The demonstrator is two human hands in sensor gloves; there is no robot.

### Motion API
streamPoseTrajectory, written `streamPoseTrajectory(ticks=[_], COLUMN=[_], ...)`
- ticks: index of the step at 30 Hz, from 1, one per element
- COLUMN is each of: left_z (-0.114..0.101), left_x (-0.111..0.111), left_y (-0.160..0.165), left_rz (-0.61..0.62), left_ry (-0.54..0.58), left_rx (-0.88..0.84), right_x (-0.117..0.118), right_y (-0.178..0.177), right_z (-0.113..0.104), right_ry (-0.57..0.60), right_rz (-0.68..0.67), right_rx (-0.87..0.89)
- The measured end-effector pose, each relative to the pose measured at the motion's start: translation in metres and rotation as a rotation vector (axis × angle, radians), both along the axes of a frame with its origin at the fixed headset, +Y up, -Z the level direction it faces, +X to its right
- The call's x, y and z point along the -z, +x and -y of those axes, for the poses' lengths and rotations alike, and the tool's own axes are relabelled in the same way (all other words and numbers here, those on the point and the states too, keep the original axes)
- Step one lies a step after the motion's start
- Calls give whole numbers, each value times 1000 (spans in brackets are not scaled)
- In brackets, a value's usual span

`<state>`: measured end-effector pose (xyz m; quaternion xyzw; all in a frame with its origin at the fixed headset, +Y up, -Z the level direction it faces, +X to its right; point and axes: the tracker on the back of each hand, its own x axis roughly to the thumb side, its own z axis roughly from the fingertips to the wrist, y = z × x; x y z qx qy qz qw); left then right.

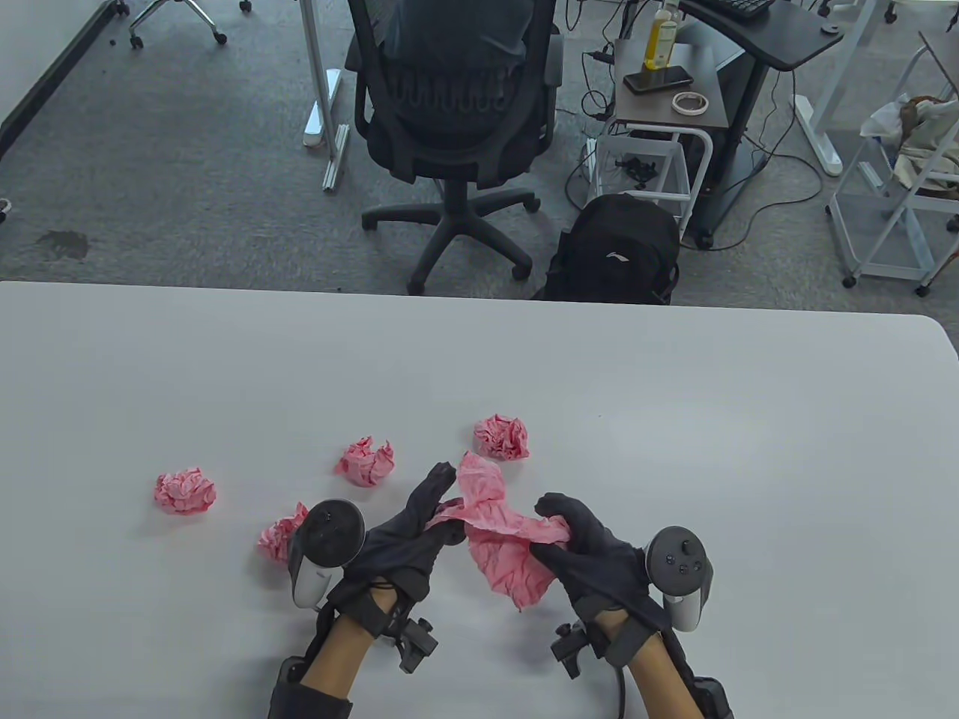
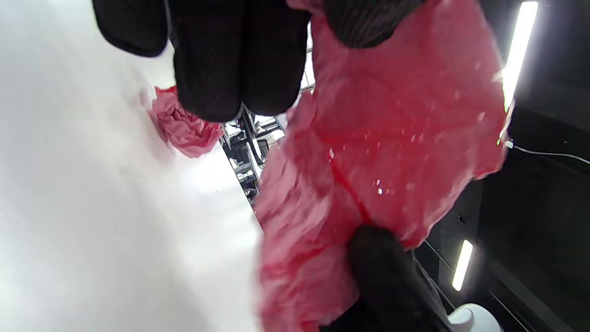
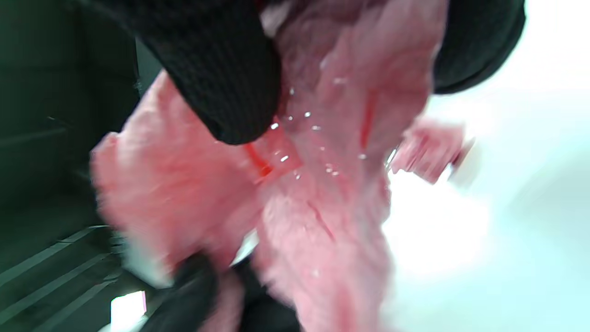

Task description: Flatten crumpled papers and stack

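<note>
A partly unfolded pink paper (image 1: 503, 533) hangs above the white table (image 1: 674, 419), stretched between both hands. My left hand (image 1: 433, 517) pinches its left edge between thumb and fingers. My right hand (image 1: 558, 535) grips its right side. In the left wrist view the pink paper (image 2: 392, 152) fills the frame under my gloved fingers (image 2: 230, 64). It appears blurred in the right wrist view (image 3: 295, 193). Several crumpled pink balls lie on the table: one far left (image 1: 184, 491), one by my left tracker (image 1: 279, 535), one in the middle (image 1: 365, 461), one beyond the sheet (image 1: 503, 437).
The table's far edge runs across the table view. Behind it stand a black office chair (image 1: 457, 112), a black backpack (image 1: 614, 251) and a small side cart (image 1: 659, 97). A crumpled ball (image 2: 184, 127) shows in the left wrist view.
</note>
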<state>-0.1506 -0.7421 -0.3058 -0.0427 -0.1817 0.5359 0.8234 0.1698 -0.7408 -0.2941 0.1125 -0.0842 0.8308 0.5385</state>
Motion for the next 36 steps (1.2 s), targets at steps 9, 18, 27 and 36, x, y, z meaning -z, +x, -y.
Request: streamPoseTrajectory(ticks=[9, 18, 27, 36], left_z=[-14, -23, -27, -24], left_x=[-11, -16, -15, -13], left_y=[1, -4, 7, 20], left_rz=[-151, -232, 74, 267], left_ry=[218, 298, 314, 182], left_rx=[277, 284, 208, 5], right_x=[3, 5, 5, 9], right_y=[18, 13, 21, 30], right_z=[-2, -2, -5, 2], right_ry=[5, -31, -56, -117], right_rz=[88, -95, 7, 49], right_rx=[-63, 94, -40, 48])
